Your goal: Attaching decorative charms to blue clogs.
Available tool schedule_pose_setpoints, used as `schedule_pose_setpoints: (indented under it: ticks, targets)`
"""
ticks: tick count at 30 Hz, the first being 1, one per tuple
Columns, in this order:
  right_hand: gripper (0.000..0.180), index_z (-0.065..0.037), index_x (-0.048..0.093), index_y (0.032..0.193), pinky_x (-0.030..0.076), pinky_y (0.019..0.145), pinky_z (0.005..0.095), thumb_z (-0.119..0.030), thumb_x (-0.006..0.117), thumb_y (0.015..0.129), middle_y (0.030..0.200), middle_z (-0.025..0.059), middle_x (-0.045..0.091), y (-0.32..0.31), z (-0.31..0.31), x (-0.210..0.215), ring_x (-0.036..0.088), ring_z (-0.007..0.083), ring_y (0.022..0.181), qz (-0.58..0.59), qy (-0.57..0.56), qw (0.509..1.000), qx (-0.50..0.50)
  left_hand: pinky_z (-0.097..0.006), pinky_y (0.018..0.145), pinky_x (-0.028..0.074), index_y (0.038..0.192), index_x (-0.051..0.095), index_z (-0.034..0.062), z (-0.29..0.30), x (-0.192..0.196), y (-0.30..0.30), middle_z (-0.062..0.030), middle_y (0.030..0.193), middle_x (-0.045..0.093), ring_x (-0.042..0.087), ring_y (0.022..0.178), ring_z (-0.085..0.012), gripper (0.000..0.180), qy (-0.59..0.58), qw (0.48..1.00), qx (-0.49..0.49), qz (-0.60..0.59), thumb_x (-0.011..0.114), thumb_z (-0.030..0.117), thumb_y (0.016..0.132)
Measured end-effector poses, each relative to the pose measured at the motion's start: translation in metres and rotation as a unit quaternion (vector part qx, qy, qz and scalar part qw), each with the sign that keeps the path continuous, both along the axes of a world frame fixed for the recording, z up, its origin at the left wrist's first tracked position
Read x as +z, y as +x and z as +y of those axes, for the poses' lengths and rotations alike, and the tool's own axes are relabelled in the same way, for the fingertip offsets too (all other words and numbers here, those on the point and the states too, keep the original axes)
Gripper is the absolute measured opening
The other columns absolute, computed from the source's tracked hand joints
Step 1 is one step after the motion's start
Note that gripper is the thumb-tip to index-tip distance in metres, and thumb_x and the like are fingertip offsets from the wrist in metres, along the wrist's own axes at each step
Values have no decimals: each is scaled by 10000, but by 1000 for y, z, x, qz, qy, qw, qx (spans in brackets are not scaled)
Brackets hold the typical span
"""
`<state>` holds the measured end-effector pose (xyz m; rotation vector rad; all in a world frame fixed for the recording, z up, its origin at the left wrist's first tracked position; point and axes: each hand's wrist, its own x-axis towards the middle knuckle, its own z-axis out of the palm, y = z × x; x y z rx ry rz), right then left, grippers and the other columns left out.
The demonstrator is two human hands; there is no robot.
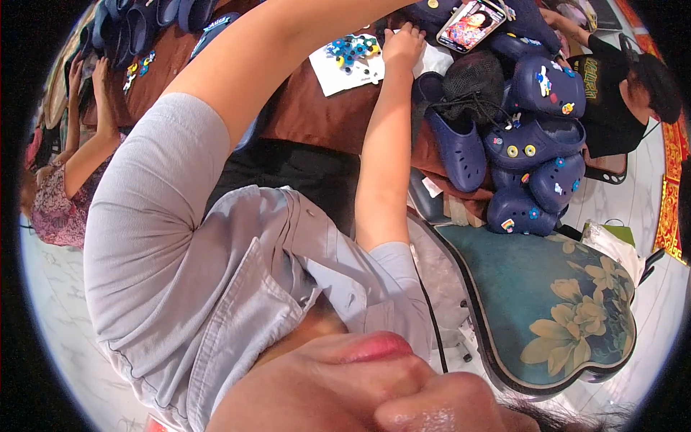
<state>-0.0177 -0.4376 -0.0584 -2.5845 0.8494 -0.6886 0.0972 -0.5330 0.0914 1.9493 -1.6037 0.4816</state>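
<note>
My left arm (281, 50) reaches across the upper part of the view and runs off the top edge, so the hand itself is out of sight. My right hand (404, 50) lies palm down on the brown cloth (309, 119), its fingers stretched out. It rests between a white card (330, 79) and a crumpled white sheet (435, 61). On the card is a heap of small blue, yellow and white shoe charms (353, 50). A phone (471, 26) with a lit screen lies at the top, right of my right hand; what holds it, if anything, is hidden.
Navy clogs with charms (536, 140) are piled at the right, beside a black mesh bag (471, 86). More navy shoes (137, 29) stand at the far left. One person (72, 187) works at the left, another (615, 93) at the right. A green flowered chair (547, 302) stands nearby.
</note>
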Motion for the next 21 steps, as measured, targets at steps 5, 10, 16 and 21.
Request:
schedule_pose_setpoints:
  ticks: [5,10,16,21]
  targets:
    - [585,46,505,1281,252,1137,480,-339,669,872,1347,244,500,2,0,2,378,413,1335,16,9,1000,5,-437,598,533,589,661,17,1,1,10,-223,638,630,662,622,-363,226,5,999,-39,-27,624,157,763]
    - [592,47,498,1292,242,1144,480,-344,659,878,1371,249,480,3,-4,-6,359,409,1349,11,7,1000,-2,-422,564,519,567,657,47,3,2,6,-203,611,621,642,574,-347,165,5,994,-102,-36,643,145,699]
    - [600,53,496,1298,229,1151,484,-341,661,877,1374,248,477,2,0,-1,345,406,1358,10,15,1000,4,-433,613,539,622,695,46,-4,-23,-1,-200,660,655,670,627,-338,127,52,995,-82,-29,635,111,714]
    - [584,57,508,1288,221,1154,481,-335,655,881,1373,245,479,1,-1,-1,342,402,1360,5,15,1000,8,-437,650,555,679,713,45,-15,-35,1,-211,708,664,680,682,-361,115,36,998,-33,34,646,120,735]
